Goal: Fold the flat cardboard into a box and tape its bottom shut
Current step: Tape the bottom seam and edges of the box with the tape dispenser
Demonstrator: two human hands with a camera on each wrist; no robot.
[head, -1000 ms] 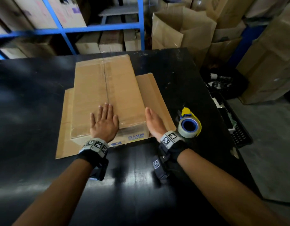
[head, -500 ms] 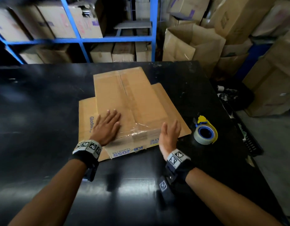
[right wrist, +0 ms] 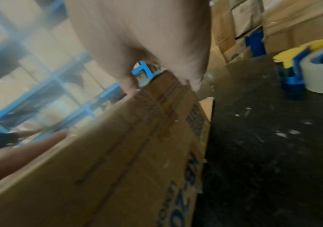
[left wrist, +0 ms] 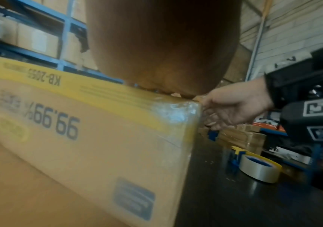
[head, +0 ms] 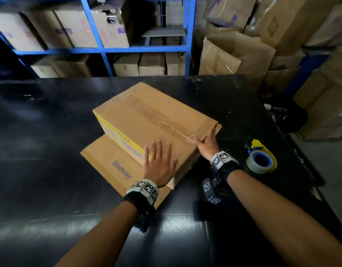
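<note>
1. While the brown cardboard box point(head: 147, 120) sits bottom-up on the black table point(head: 50, 151) in the head view, a strip of clear tape point(head: 156, 118) runs along its top seam. The left hand point(head: 159, 163) lies flat on the near top corner, fingers straight, gripping nothing. The right hand point(head: 207, 142) is pressed against the near end face, thumb on the top edge where the tape turns over, fingers straight along the side. The box rests partly on a flat sheet of printed cardboard point(head: 112, 166); I judge that a push from either hand could slide it off that sheet or towards the table edge.

2. From the left wrist view, the tape end point(left wrist: 176, 112) at the corner looks crinkled. If it is not rubbed flat it may lift, and the seam could reopen. The right hand point(left wrist: 232, 107) shows relaxed fingers at that corner, holding nothing.

3. Although the right wrist view is blurred, a loose flap edge point(right wrist: 208, 107) shows low beside the box, and the yellow-and-blue tape dispenser with its roll point(right wrist: 321, 72) stands just beside on the table. A swing of the right arm could knock it.
</note>
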